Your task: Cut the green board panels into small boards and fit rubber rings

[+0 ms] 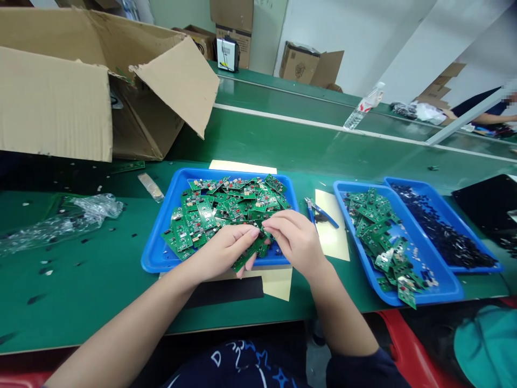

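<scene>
My left hand (224,250) is closed around a small green circuit board (251,253), which sticks out below its fingers at the front edge of a blue tray (155,253). My right hand (294,237) pinches the same board from the right, fingertips meeting the left hand's. That tray holds a heap of several green circuit boards (230,207).
A second blue tray (440,288) with green boards and a third (490,264) with small black parts lie to the right. Blue-handled cutters (319,211) rest on yellow paper. An open cardboard box (92,81) stands at the back left, crumpled plastic bags (60,218) lie left.
</scene>
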